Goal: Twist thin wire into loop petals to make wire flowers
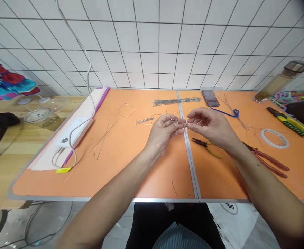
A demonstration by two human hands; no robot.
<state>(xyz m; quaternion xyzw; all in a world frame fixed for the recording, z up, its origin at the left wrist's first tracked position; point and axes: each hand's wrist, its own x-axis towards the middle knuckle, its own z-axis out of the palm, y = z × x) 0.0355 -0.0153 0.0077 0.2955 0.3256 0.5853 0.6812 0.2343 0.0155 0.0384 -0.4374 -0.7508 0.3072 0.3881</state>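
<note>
Above the seam of the orange folding table (131, 166), both hands meet fingertip to fingertip. My left hand (162, 133) is closed in a pinch on a thin, bent wire (176, 120), its loops showing about the fingers. My right hand (210, 124) also pinches, thumb and forefinger at the wire's end beside the left fingertips. Behind them lies a bundle of straight wires (176, 101). A smaller bundle of short wires (144, 120) is left of my left hand. Yellow-handled pliers (210, 150) lie below my right hand, and red-handled pliers (271, 162) partly under my right forearm.
A wire ring (126, 110) and long loose wires lie on the left. A white power strip (75, 133) with its cable stands near the left edge. On the right are a phone (210, 98), blue wire (227, 112), tape roll (275, 138), utility knife (288, 121) and bottle (278, 83).
</note>
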